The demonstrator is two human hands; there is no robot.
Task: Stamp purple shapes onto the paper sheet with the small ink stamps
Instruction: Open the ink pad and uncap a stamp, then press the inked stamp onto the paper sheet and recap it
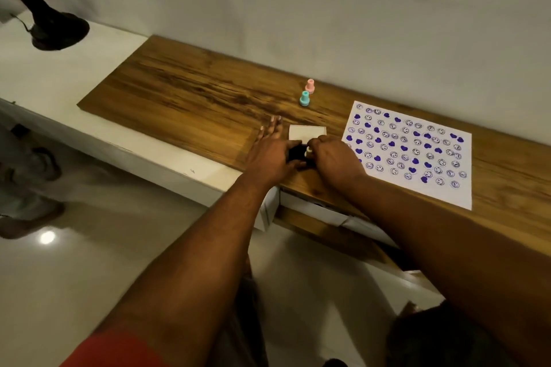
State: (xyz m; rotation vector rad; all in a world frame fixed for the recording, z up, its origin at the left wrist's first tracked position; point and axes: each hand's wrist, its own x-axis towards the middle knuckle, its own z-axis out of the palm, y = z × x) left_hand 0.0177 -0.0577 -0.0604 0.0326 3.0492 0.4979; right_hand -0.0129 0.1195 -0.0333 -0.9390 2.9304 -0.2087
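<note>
A white paper sheet (465,191) lies on the right of the wooden top, covered with several purple hearts and smiley faces. A pink stamp (310,86) and a teal stamp (304,98) stand upright behind my hands. A dark ink pad (296,153) sits between my hands, with its cream lid (305,131) lying just behind it. My left hand (272,155) rests with straight fingers on the wood, thumb against the pad. My right hand (335,159) has curled fingers pinching a small white stamp (309,151) over the pad; most of that stamp is hidden.
The wooden top (185,89) lies on a white ledge (59,74) against a wall. A dark fan base (56,30) stands far left on the ledge. White boxes (313,208) sit under the front edge. Glossy floor lies below.
</note>
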